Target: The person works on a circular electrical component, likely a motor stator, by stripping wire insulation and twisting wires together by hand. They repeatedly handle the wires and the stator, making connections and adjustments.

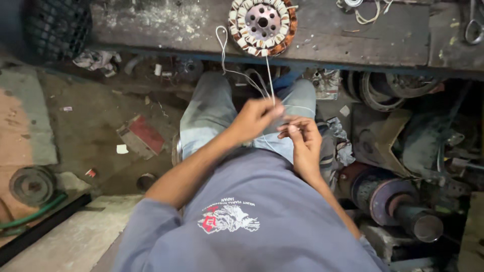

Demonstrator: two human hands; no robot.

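above the lap, left hand (256, 118) and right hand (301, 135) both pinched shut on white string (270, 80) from stator (262, 25)

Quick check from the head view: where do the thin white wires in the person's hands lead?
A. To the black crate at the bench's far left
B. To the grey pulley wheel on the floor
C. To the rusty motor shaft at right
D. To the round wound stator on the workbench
D: the white wires rise from the left hand and right hand to the stator on the workbench.
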